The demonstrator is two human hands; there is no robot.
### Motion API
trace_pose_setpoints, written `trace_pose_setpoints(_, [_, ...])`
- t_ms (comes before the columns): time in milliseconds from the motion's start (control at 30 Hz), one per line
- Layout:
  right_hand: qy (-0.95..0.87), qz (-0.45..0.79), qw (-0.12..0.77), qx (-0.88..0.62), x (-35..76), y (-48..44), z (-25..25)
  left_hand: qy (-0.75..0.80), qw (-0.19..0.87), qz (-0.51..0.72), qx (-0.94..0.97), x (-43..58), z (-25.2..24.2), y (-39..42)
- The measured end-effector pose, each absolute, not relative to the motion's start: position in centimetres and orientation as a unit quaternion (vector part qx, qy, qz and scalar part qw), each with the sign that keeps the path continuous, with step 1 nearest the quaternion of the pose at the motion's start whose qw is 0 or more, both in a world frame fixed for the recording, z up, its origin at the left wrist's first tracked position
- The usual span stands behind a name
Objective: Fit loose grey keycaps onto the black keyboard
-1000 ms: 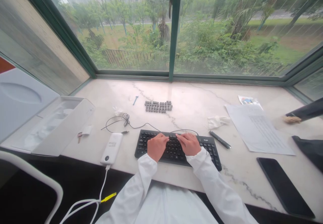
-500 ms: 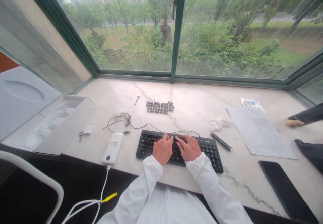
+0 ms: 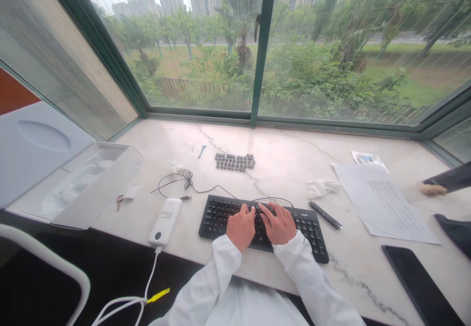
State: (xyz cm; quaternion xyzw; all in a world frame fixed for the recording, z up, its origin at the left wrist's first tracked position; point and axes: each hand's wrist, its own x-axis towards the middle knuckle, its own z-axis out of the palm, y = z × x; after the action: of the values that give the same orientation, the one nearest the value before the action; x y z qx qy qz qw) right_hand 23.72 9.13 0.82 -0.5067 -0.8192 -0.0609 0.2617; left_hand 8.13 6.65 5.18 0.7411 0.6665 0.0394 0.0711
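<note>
Marble table (image 3: pixel 287 159) by window: left hand (image 3: pixel 241 227) and right hand (image 3: pixel 281 224) close together on black keyboard (image 3: pixel 217 213), fingers spread over keys, pinching nothing; crowding risks mis-struck key.

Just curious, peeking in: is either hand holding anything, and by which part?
Nothing is held. The left hand and right hand lie fingers-down on the keys of the black keyboard.

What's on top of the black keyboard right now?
The left hand and right hand rest side by side on the middle of the keyboard. The keys beneath them are covered and cannot be seen; the rows at both ends show bare.
</note>
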Motion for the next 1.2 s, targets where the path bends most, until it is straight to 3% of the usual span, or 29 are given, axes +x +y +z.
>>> trace_pose_setpoints(400, [-0.813, -0.051, 0.277, -0.51, 23.5, 9.1, -0.2, 0.662, 0.048, 0.089, 0.742, 8.4, 5.4, 6.4])
trace_pose_setpoints(600, [-0.806, -0.042, 0.292, -0.514, 24.4, 11.4, 1.1, 0.622, 0.052, 0.186, 0.759, 7.7, 6.3, 4.9])
trace_pose_setpoints(733, [-0.81, -0.035, 0.281, -0.514, 25.7, 15.1, 2.7, 0.563, 0.071, 0.257, 0.782, 5.7, 4.1, 2.1])
trace_pose_setpoints(933, [-0.823, -0.024, 0.218, -0.525, 25.9, 21.7, 5.0, 0.564, 0.091, 0.307, 0.761, 3.2, 0.5, -0.7])
trace_pose_setpoints(1200, [-0.819, 0.036, 0.104, -0.563, 22.1, 30.7, 6.1, 0.598, 0.112, 0.319, 0.727, 3.4, 1.1, -0.4])
